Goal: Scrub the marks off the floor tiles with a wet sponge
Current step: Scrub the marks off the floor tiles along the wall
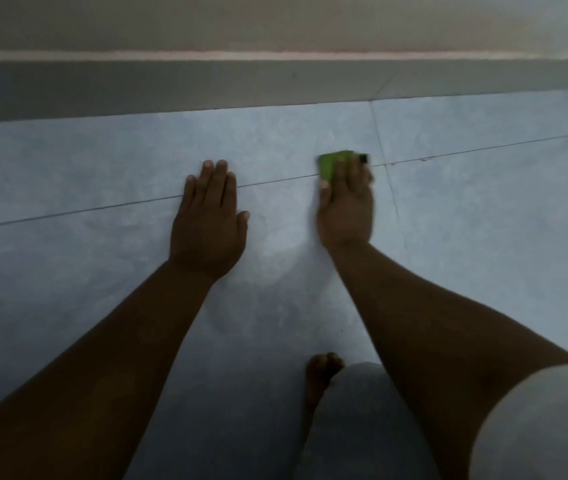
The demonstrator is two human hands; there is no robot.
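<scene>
A beige wall (275,22) spans the top, a thin pinkish stripe (275,55) parting it from the grey skirting band (171,88) below, while low down a bare foot (322,372) shows beside a grey-clad knee (362,410) and a pale sleeve (545,427).

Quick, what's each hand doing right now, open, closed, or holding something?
Left hand: open, flat on the floor tiles.
Right hand: holds the green sponge against the tiles.

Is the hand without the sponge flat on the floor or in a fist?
Flat: the left hand lies palm down on the floor tiles, fingers straight and together.
</scene>
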